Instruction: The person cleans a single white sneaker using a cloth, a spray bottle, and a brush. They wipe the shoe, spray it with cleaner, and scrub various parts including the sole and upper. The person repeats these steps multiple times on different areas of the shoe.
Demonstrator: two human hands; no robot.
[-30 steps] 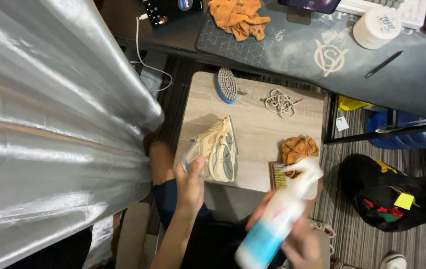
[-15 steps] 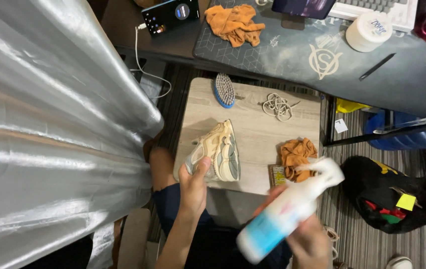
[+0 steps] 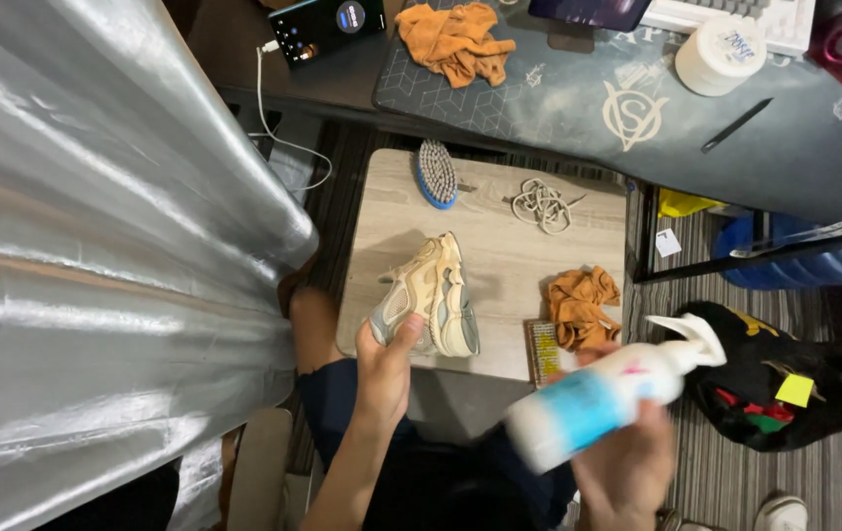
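My left hand (image 3: 385, 366) grips the heel end of a beige and grey sneaker (image 3: 428, 294) that lies on its side on a small wooden table (image 3: 500, 246). My right hand (image 3: 626, 462) holds a white and blue spray bottle (image 3: 606, 391), tilted with its white nozzle pointing up and right, below the table's near edge. An orange cloth (image 3: 581, 307) lies crumpled on the table just above the bottle. A small brush with pale bristles (image 3: 540, 352) sits at the table's near edge beside the cloth.
A blue-bristled brush (image 3: 436, 173) and a coil of laces (image 3: 541, 204) lie at the table's far side. Beyond is a dark desk mat (image 3: 578, 88) with another orange cloth (image 3: 457, 39), a phone (image 3: 323, 24) and a white jar (image 3: 720, 54). Silver sheeting (image 3: 96, 256) fills the left. A black bag (image 3: 765, 379) sits right.
The spray bottle has swung rightward and tilted flatter in my right hand. My left hand has slid down to the sneaker's heel end; the view has shifted slightly.
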